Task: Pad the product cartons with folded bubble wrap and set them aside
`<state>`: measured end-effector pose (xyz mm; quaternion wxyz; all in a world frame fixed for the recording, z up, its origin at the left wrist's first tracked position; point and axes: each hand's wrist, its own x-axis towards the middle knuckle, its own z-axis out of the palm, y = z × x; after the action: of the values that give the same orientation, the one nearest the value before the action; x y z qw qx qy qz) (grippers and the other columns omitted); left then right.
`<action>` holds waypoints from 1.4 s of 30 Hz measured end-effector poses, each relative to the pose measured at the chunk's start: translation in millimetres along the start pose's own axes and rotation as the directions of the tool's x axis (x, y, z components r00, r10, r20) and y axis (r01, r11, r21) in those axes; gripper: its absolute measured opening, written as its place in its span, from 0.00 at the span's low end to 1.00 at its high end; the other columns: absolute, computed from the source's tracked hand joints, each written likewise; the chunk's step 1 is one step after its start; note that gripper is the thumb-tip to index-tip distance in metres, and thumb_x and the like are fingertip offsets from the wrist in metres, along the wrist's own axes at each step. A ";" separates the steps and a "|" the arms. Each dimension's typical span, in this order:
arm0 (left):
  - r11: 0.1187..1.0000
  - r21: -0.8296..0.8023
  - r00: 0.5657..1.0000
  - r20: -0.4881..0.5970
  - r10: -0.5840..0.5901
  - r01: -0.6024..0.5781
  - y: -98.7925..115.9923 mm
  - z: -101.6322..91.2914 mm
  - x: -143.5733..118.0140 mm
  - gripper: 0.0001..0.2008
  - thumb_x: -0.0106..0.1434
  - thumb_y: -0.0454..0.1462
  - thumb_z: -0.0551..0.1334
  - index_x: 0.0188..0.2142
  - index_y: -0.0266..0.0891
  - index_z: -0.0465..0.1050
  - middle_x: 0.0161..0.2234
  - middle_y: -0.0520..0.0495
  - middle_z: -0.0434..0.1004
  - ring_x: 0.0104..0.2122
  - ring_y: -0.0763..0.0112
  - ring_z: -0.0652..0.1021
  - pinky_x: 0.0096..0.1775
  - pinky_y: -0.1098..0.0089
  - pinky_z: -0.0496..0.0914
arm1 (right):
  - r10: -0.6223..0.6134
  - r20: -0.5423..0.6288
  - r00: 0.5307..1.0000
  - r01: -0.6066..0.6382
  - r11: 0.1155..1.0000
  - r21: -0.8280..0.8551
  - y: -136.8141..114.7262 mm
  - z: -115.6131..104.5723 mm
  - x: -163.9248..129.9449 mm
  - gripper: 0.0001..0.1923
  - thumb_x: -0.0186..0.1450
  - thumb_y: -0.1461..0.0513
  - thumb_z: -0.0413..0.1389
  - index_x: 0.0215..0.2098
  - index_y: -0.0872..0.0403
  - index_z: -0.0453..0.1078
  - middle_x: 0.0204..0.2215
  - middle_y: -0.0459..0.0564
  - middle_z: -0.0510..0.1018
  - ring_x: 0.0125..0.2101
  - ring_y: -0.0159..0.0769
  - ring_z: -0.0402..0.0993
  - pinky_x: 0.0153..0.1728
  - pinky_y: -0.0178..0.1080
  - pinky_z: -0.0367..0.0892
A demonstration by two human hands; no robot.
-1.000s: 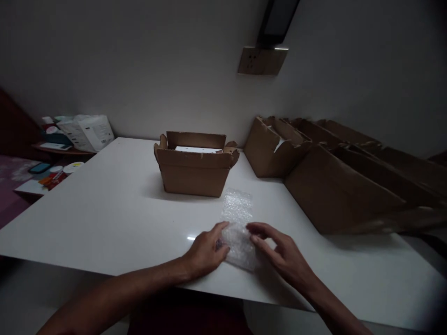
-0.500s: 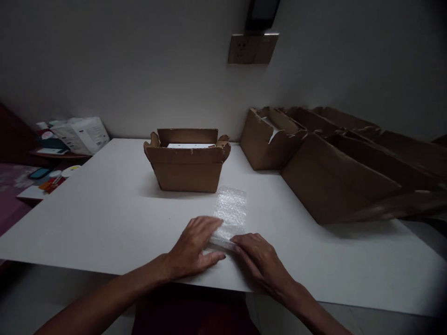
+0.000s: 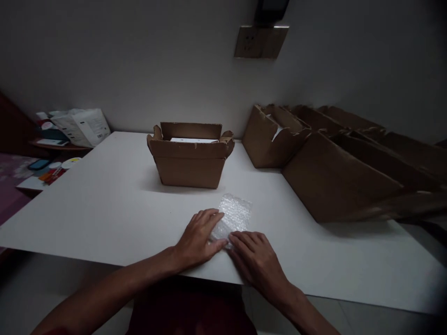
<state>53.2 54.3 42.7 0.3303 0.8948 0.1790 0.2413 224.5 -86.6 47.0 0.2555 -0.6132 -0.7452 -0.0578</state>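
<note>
A piece of clear bubble wrap [image 3: 233,215] lies on the white table [image 3: 104,209] near its front edge. My left hand [image 3: 199,237] rests flat on the wrap's near left part, fingers pointing forward. My right hand [image 3: 253,260] presses on the wrap's near edge beside it, fingers bent over the rolled-up part. Whatever is inside the wrap is hidden. An open cardboard box [image 3: 190,156] with something white inside stands just beyond the wrap.
Several more cardboard boxes [image 3: 335,163] lie tipped along the right side of the table against the wall. To the left, a low shelf [image 3: 52,144] holds a white package and small items. A wall socket [image 3: 260,42] is above.
Both hands have rolled the near end of the bubble wrap forward; the flat part of the sheet is shorter. My right hand moved from the wrap's side onto its near edge.
</note>
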 end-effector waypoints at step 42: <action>0.984 0.134 0.867 -0.470 0.168 -0.118 6.6 -91.1 29.9 0.20 0.64 0.37 0.63 0.55 0.41 0.69 0.52 0.39 0.74 0.55 0.57 0.72 0.57 0.54 0.67 | 0.600 0.084 0.796 -0.487 0.552 0.676 27.5 -34.3 39.6 0.17 0.59 0.49 0.64 0.38 0.51 0.77 0.29 0.47 0.80 0.24 0.35 0.76 0.23 0.30 0.72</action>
<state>28.6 109.9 117.2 0.2112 0.8336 0.2000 0.4696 256.4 -58.6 88.3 0.5199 -0.6729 -0.4647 0.2470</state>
